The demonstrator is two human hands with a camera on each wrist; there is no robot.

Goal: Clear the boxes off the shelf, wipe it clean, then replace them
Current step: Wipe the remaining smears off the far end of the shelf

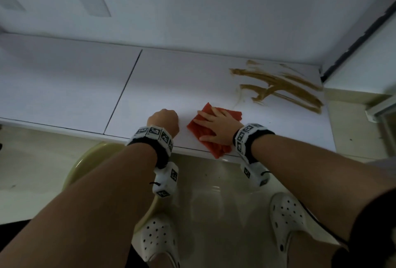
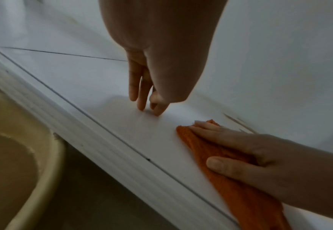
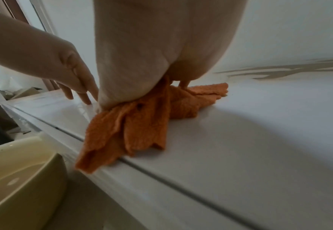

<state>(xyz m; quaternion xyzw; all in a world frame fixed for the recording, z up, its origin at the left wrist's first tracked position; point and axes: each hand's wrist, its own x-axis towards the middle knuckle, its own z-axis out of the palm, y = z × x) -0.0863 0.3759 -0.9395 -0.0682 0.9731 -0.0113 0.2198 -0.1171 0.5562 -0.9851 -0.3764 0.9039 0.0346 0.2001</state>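
Shelf point(image 1: 214, 79): brown smears point(image 1: 278, 87) at far right. Right hand point(image 1: 216, 126) flat, grip released, pressing orange cloth point(image 1: 205, 133) at front edge. Left hand point(image 1: 164, 121) fingertips point(image 2: 141, 107) touching shelf, grip released.

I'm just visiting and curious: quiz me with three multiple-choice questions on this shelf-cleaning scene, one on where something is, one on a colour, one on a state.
1. Where are the brown smears on the shelf?
A. By the left hand
B. Beyond the cloth, toward the right end
C. On the floor

2. What colour is the cloth?
A. Blue
B. White
C. Orange-red

3. How does the right hand meet the cloth?
A. Flat, fingers spread, pressing it
B. Hovering above it
C. Wringing it over the basin

Answers: 1 B, the streaks lie past the cloth near the right corner. 2 C, it shows orange-red in all three views. 3 A, the palm lies on the cloth; the left hand only touches the shelf.
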